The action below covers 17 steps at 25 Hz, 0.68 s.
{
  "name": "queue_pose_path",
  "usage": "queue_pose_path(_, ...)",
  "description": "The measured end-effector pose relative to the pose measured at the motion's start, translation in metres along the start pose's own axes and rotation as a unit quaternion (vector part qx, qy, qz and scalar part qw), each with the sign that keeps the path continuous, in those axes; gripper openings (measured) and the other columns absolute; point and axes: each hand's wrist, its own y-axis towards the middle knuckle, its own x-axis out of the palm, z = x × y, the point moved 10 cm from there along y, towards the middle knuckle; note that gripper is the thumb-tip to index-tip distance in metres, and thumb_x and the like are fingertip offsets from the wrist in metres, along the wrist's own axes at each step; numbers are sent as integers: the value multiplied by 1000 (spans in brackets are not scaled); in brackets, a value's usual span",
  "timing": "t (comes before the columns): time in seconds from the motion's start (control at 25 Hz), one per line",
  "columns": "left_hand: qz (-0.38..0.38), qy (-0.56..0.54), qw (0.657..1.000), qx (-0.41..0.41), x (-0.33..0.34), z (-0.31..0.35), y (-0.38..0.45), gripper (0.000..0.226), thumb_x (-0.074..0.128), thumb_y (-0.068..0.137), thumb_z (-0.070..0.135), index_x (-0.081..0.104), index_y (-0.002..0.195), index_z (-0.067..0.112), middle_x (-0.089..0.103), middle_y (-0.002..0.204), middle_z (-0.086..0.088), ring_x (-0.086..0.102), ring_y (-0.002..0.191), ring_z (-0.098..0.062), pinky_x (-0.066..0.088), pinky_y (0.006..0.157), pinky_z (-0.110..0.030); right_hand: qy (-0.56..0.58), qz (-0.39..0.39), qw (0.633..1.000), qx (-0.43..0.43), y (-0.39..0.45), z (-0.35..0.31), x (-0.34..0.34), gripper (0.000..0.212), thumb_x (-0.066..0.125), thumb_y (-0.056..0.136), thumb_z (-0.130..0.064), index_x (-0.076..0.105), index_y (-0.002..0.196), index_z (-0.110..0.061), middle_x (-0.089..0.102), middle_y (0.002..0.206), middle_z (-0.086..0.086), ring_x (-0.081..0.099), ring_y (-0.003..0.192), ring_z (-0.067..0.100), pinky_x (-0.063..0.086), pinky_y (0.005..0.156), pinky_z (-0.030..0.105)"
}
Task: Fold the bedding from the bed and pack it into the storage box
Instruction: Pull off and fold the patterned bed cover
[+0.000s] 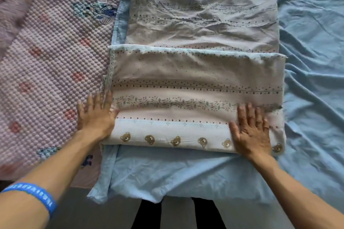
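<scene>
Bed surface, near edge: pink quilt [46, 65], bubble-textured with small coral flower tufts and blue embroidered motifs, covers the left side. Blue sheet [312, 61], thin, smooth and creased, lies on the right and hangs over the near edge. Down the middle runs the cover [202, 11], pale cotton printed with dotted lines, a leaf band and brown bear heads, wrinkled at the far end. Its near end is folded into a flat rectangle [195, 78] with a lace-trimmed left edge. My left hand [95, 115], fingers spread flat, presses the fold's left edge, partly on the quilt. My right hand [251, 132], fingers spread flat, presses the fold's near right corner. Blue wristband [33, 194] on my left forearm.
</scene>
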Motion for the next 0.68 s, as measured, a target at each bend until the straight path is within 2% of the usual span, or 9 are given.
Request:
queue_pose_path(0.12, 194, -34, 970, 144, -44, 78, -50, 68, 28, 99, 37, 3, 155, 7, -7, 162, -14, -6, 150, -29, 2, 121, -54, 13, -3, 1000, -11, -21, 11, -1, 77, 15, 92, -63, 4, 157, -24, -8, 164, 4, -6, 151, 25, -2, 121, 44)
queue_pose_path(0.2, 157, -31, 946, 282, -27, 139, -87, 80, 48, 91, 44, 11, 154, 13, 10, 162, -12, 12, 149, -32, 19, 119, -54, -11, -12, 990, -142, -42, -20, 2, 82, 34, 90, -59, 9, 157, -21, 0, 165, 6, 2, 152, 26, 6, 121, 44)
queue_pose_path(0.24, 111, 12, 949, 294, -8, 154, -96, 88, 58, 85, 43, 11, 155, 16, 13, 161, -12, 17, 148, -35, 24, 117, -54, -33, -15, 982, -184, -54, -27, 5, 84, 43, 85, -53, 15, 157, -19, 7, 164, 7, 9, 151, 28, 11, 119, 46)
queue_pose_path(0.32, 57, 56, 969, 233, 17, 150, -94, 94, 73, 72, 22, 26, 153, 18, 27, 157, -20, 32, 140, -44, 37, 108, -57, -45, -17, 986, -160, -61, -12, 6, 86, 52, 73, -35, 29, 154, -14, 25, 160, 9, 26, 146, 31, 19, 115, 48)
queue_pose_path(0.36, 73, 63, 973, 209, 14, 147, -89, 83, 70, 70, 8, 40, 147, 14, 41, 147, -25, 45, 129, -48, 48, 96, -56, -44, 0, 991, -129, -57, -2, -1, 83, 51, 70, -25, 36, 150, -11, 35, 156, 11, 36, 141, 34, 23, 112, 49)
queue_pose_path(0.44, 125, 93, 970, 184, 1, 149, -83, 53, 50, 71, -6, 62, 122, 6, 64, 113, -28, 66, 93, -46, 59, 63, -48, -58, 34, 992, -104, -47, 8, -11, 66, 47, 71, -9, 54, 137, -3, 55, 139, 18, 55, 124, 39, 40, 101, 51)
queue_pose_path(0.52, 161, 88, 965, 190, -21, 157, -81, 35, 56, 62, -10, 68, 92, 4, 67, 75, -20, 66, 58, -37, 53, 42, -38, -53, 53, 990, -116, -37, 6, -28, 43, 48, 73, 3, 67, 111, -2, 69, 111, 20, 68, 98, 38, 55, 79, 46)
queue_pose_path(0.6, 120, 91, 970, 189, -43, 161, -84, 31, 63, 65, -9, 68, 91, 7, 68, 73, -14, 67, 60, -34, 51, 47, -31, -48, 0, 993, -108, -29, 4, -43, 24, 49, 83, 1, 66, 94, -11, 71, 97, 13, 69, 89, 33, 51, 69, 35)
queue_pose_path(0.68, 57, 106, 978, 168, -61, 156, -89, 30, 50, 84, -1, 63, 107, 13, 69, 101, -12, 68, 92, -32, 48, 68, -32, -63, -80, 991, -85, -33, 7, -56, 23, 43, 91, -10, 64, 97, -16, 69, 104, 10, 66, 97, 31, 44, 73, 34)
